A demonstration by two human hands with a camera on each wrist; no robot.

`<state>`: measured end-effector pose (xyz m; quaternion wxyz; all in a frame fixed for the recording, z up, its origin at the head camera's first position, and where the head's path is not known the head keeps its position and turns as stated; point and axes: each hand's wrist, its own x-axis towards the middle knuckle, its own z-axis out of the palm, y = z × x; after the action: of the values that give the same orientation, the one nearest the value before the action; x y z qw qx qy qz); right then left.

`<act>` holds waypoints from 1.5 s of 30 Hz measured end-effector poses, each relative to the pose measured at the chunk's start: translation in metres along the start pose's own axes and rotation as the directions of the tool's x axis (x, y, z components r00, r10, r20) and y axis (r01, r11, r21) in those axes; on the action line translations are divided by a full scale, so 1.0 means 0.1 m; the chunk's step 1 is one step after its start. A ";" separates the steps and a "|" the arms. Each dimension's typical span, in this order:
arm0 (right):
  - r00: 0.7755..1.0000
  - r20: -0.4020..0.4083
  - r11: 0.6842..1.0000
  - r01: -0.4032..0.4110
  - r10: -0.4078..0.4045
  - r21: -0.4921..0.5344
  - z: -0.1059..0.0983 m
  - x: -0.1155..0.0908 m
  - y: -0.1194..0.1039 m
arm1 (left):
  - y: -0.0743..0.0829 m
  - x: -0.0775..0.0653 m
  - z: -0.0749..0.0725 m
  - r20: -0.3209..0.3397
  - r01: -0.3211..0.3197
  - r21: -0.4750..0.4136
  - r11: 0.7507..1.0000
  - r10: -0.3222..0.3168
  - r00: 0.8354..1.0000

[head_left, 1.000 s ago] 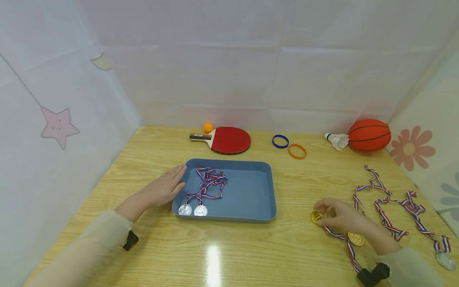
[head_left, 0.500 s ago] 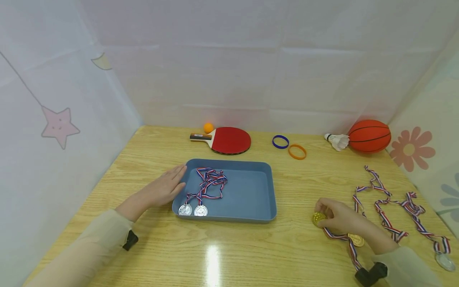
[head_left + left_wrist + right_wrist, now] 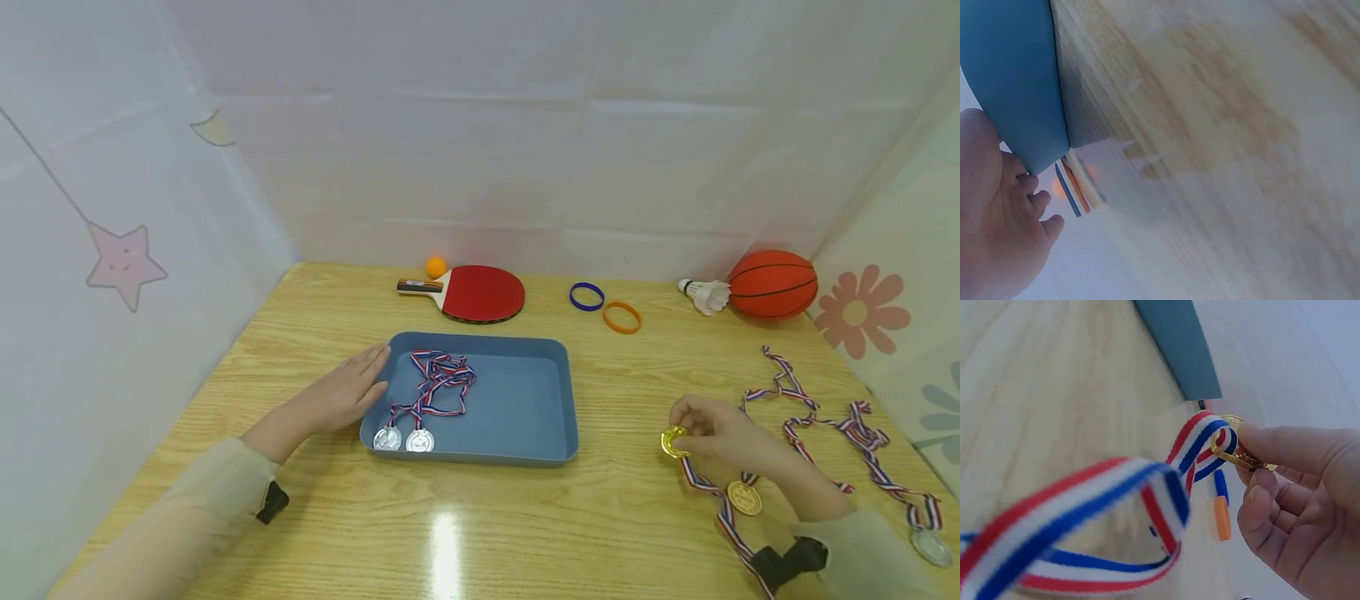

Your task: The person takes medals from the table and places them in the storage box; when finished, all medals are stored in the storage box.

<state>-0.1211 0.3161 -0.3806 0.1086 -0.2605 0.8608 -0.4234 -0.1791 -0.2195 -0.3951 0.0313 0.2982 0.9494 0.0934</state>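
My right hand [image 3: 723,429] pinches a gold medal [image 3: 674,442] between thumb and fingers. In the right wrist view its red, white and blue ribbon [image 3: 1085,512] loops away from the medal's ring. Below that hand lies a second gold medal [image 3: 745,498] on the table. My left hand [image 3: 345,390] rests with straight fingers against the left side of a blue-grey tray [image 3: 566,392]; the left wrist view shows the fingers at the tray's outer wall [image 3: 1019,81]. Inside the tray, at its left, are two silver medals [image 3: 419,441] with tangled ribbons [image 3: 442,383].
More striped ribbons [image 3: 862,433] lie at the right, with a silver medal [image 3: 932,547] near the table edge. Along the back are an orange ball [image 3: 436,267], a red table tennis bat [image 3: 483,294], blue [image 3: 587,296] and orange wristbands [image 3: 622,317], a shuttlecock [image 3: 706,296] and a small basketball [image 3: 773,284].
The right hand has lifted the gold medal and shifted slightly up and to the right, its ribbon trailing. The second gold medal shows more fully. The left hand and tray stay put.
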 end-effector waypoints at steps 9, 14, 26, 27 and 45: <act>0.994 -0.068 0.996 -0.078 0.081 0.047 -0.22 0.03 -0.27 | 0.01 -0.01 -0.01 0.001 0.001 -0.005 1.000 -0.001 1.000; 0.990 -0.101 0.991 -0.093 0.103 0.094 -0.38 0.06 -0.42 | 0.02 -0.01 -0.02 0.005 0.002 -0.008 1.000 -0.002 1.000; 0.990 -0.086 0.941 -0.076 0.111 0.331 -0.56 0.23 -0.58 | 0.01 -0.01 -0.01 -0.002 -0.006 -0.005 1.000 0.006 1.000; 0.990 -0.090 0.937 -0.075 0.112 0.341 -0.56 0.26 -0.59 | 0.01 -0.01 -0.01 -0.002 -0.006 -0.006 1.000 0.006 1.000; 0.993 -0.038 0.759 0.108 -0.109 0.642 -0.44 0.75 -0.94 | 0.00 0.00 0.00 0.000 -0.003 0.006 1.000 0.003 1.000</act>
<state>-0.1688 0.2572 -0.2766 0.1671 -0.2573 0.6473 -0.6978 -0.1788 -0.2192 -0.3949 0.0301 0.2999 0.9492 0.0908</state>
